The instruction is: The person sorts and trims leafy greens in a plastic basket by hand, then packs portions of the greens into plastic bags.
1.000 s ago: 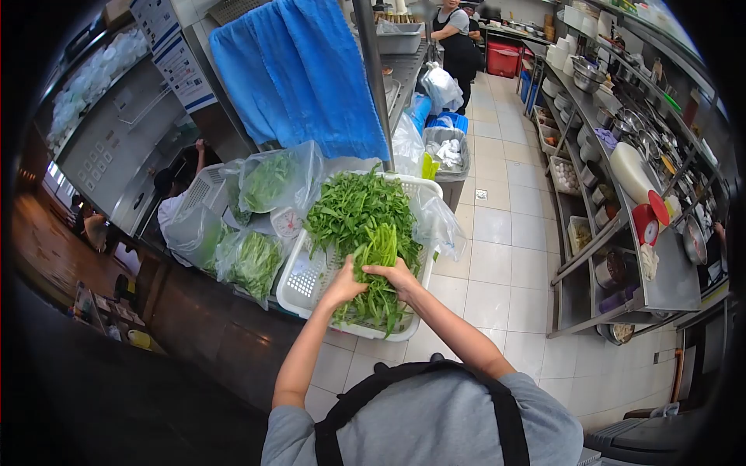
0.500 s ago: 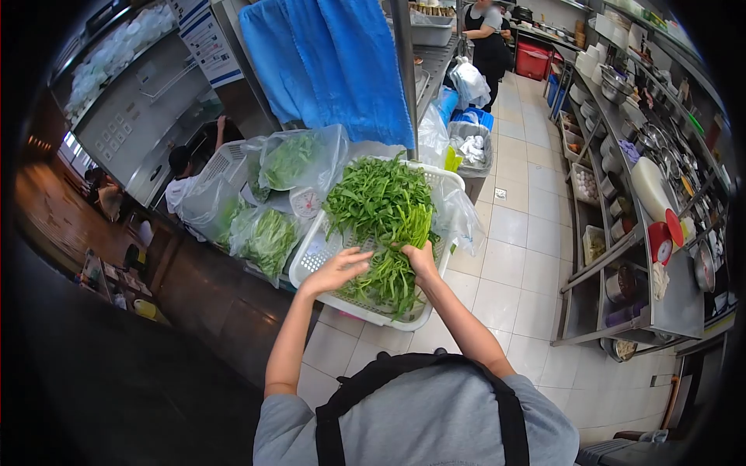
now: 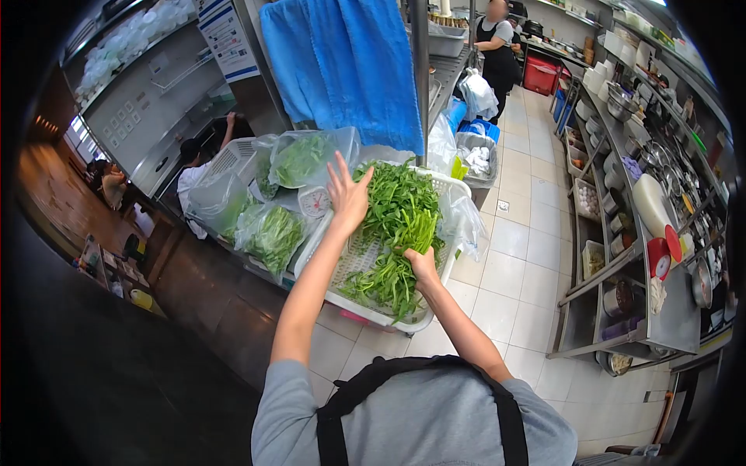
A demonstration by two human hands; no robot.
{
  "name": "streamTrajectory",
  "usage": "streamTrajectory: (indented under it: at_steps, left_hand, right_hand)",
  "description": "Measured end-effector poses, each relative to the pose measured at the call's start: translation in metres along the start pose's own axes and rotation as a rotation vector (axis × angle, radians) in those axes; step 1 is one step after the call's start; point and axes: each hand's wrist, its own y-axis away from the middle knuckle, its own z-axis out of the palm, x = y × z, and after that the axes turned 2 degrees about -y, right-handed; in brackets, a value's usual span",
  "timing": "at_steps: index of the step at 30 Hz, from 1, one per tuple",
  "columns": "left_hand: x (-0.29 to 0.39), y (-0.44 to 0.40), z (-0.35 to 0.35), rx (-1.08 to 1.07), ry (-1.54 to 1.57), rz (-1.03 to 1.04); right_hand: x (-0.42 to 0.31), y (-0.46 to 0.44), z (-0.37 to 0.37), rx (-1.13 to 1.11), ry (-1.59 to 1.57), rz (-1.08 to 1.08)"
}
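A white perforated plastic basket (image 3: 364, 312) stands in front of me with a heap of long-leaved greens (image 3: 396, 193) at its far end. My right hand (image 3: 422, 268) is closed round a bunch of leafy greens (image 3: 416, 230), its pale stems pointing away and its leaves lying toward me in the basket. My left hand (image 3: 348, 198) is open, fingers spread, over the far left side of the basket beside the heap. Close to that hand is a round-dial scale (image 3: 314, 202). Clear plastic bags of greens (image 3: 270, 237) sit left of the basket.
A blue cloth (image 3: 338, 74) hangs behind the basket. Another clear plastic bag (image 3: 460, 213) lies over the basket's right rim. Metal shelving (image 3: 614, 256) with bowls and pans lines the right. One person (image 3: 496, 58) stands at the back, another (image 3: 192, 172) at the left.
My left hand has moved from beside the bunch, up and away toward the far side of the basket, and its fingers have spread. My right hand keeps its hold on the bunch.
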Motion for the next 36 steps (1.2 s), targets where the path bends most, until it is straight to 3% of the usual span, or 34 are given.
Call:
streamTrajectory:
  at_steps: [3, 6, 9, 11, 15, 19, 20, 25, 30, 33, 34, 36]
  left_hand:
    - [-0.013, -0.038, 0.014, -0.271, -0.374, -0.125]
    - [-0.049, -0.074, 0.010, -0.337, -0.397, -0.299]
    - [-0.097, -0.109, -0.010, -0.198, -0.125, -0.281]
    - [-0.122, -0.129, -0.031, -0.049, -0.111, -0.203]
    - [-0.121, -0.133, -0.106, 0.077, -0.001, -0.210]
    - [-0.157, -0.145, -0.120, 0.315, 0.133, 0.003]
    - [-0.117, -0.126, -0.166, 0.074, 0.545, -0.239]
    - [-0.106, -0.089, -0.163, -0.431, 0.962, -0.321]
    - [-0.056, -0.024, -0.137, -0.612, 1.109, -0.297]
    - [-0.030, 0.018, -0.116, -0.590, 1.141, -0.088]
    - [-0.029, 0.024, -0.109, -0.570, 1.072, -0.018]
    - [-0.025, 0.035, -0.103, -0.521, 0.961, 0.095]
  right_hand:
    - [-0.012, 0.014, 0.004, -0.008, -0.005, -0.002]
    - [-0.017, 0.016, 0.002, 0.000, -0.020, -0.093]
    - [-0.023, 0.011, 0.000, -0.004, -0.047, -0.095]
    - [-0.028, 0.011, 0.000, -0.004, -0.050, -0.094]
    - [-0.048, 0.010, 0.006, -0.016, -0.060, -0.113]
    - [-0.068, 0.012, 0.011, -0.057, -0.046, -0.100]
    - [-0.070, 0.011, 0.008, -0.082, -0.051, -0.088]
    - [-0.089, 0.018, 0.002, -0.159, -0.116, -0.076]
    - [-0.125, 0.031, 0.007, -0.222, -0.120, -0.028]
    - [-0.138, 0.034, 0.018, -0.335, 0.160, -0.239]
    - [-0.144, 0.039, 0.022, -0.410, 0.325, -0.149]
    - [-0.112, 0.020, 0.011, -0.560, 0.617, -0.290]
